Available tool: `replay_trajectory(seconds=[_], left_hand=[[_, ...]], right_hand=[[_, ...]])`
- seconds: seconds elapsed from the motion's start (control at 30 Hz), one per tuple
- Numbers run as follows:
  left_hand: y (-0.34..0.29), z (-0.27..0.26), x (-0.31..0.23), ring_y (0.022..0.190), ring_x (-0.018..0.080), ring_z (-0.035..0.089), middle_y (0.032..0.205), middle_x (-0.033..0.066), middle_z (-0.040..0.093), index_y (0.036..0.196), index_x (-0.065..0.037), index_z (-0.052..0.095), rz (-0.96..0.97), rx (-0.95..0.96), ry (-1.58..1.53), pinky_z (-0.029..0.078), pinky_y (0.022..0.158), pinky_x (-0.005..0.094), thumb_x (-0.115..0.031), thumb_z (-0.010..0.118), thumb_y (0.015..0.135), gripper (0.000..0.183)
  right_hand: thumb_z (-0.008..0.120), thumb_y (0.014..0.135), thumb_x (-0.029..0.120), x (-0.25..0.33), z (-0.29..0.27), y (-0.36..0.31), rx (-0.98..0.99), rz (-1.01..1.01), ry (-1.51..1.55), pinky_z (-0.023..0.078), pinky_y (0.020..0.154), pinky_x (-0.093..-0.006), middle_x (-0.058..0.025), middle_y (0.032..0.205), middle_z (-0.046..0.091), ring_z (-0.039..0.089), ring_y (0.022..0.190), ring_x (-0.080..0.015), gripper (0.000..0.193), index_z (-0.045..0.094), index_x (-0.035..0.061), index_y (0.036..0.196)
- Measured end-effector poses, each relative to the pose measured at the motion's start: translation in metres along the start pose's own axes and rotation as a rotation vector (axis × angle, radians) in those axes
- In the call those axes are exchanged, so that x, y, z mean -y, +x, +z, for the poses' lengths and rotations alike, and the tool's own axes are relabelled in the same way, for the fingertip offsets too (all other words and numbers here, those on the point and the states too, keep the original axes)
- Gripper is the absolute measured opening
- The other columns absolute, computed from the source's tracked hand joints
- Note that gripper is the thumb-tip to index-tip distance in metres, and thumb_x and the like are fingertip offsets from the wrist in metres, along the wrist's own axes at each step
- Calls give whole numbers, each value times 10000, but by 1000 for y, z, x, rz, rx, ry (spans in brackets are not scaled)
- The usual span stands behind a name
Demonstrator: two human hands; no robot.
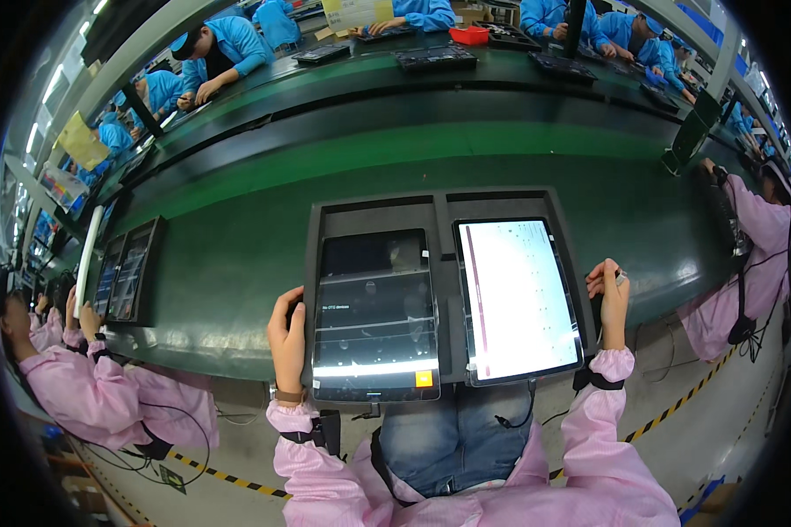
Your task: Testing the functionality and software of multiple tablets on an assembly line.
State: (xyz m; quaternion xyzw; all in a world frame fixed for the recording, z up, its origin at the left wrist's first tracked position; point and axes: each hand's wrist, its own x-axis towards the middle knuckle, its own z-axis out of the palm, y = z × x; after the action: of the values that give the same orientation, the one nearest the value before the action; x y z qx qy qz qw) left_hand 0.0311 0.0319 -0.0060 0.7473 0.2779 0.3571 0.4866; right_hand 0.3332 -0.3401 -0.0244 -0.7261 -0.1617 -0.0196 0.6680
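Observation:
In front of me a black two-bay foam tray [325,213] overhangs the near table edge. Its left bay holds a tablet [373,325] with a mostly dark screen and a small orange square at the lower right. A tablet with a bright white screen [518,299] lies in the right bay. Cable plugs show at the near ends of both tablets. My left hand [288,342] is curled against the tray's left edge. Beside the right edge, my right hand [613,303] has bent fingers around something small and shiny, too small to make out.
Green worktop [220,255] stretches to both sides. Another black tray with tablets [127,272] lies at left, near a person in pink. A person in pink [756,220] works at far right. Across a dark raised ledge [325,105], people in blue handle devices near a red bin [468,35].

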Motion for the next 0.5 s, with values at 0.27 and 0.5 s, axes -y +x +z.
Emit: replay_trajectory(seconds=[0.27, 0.5], left_hand=[[0, -3, 3, 941, 161, 549, 1015, 98, 605, 1107, 39, 560, -7, -5, 8, 417, 850, 271, -66, 460, 892, 259], [-1, -2, 3, 943, 159, 556, 1008, 95, 608, 1101, 38, 563, -30, 4, -48, 426, 842, 270, -61, 458, 894, 253]], right_hand=[[454, 956, 353, -1, 1, 0, 3, -8, 5, 402, 485, -187, -49, 634, 570, 533, 523, -80, 416, 559, 26, 722], [450, 958, 348, -5, -1, -1, -10, 19, 6, 403, 475, -189, -51, 648, 576, 533, 524, -77, 410, 555, 26, 726]])
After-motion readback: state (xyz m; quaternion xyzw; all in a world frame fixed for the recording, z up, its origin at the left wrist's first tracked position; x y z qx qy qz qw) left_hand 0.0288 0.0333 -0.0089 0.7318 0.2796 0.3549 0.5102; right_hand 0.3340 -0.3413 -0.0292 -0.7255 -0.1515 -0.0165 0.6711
